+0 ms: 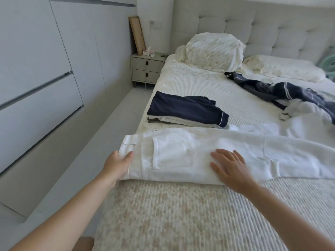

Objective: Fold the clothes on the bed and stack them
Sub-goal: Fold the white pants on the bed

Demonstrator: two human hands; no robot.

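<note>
Now, from my head camera, I look down at the bed, which has a ribbed cream cover. White trousers lie across it in front of me, folded lengthwise, with the waistband at the left and the legs running off to the right. A back pocket faces up near the waist.

My left hand grips the waistband end: the thumb lies on top of the cloth and the fingers are curled under the edge. My right hand lies flat on the trousers with the fingers straight and spread, pressing on the cloth near the lower fold.

Just behind the trousers there is a stack of folded clothes near the left edge of the bed. A dark navy piece is on top, and lighter pieces are under it.

Farther to the right lies a dark garment with thin white stripes, not folded, and beside it a crumpled white one.

At the head of the bed I see a pillow standing against the padded headboard. A nightstand with two drawers stands at the left of the bed, and a tissue box is on it. Grey wardrobe doors fill the left side.
</note>
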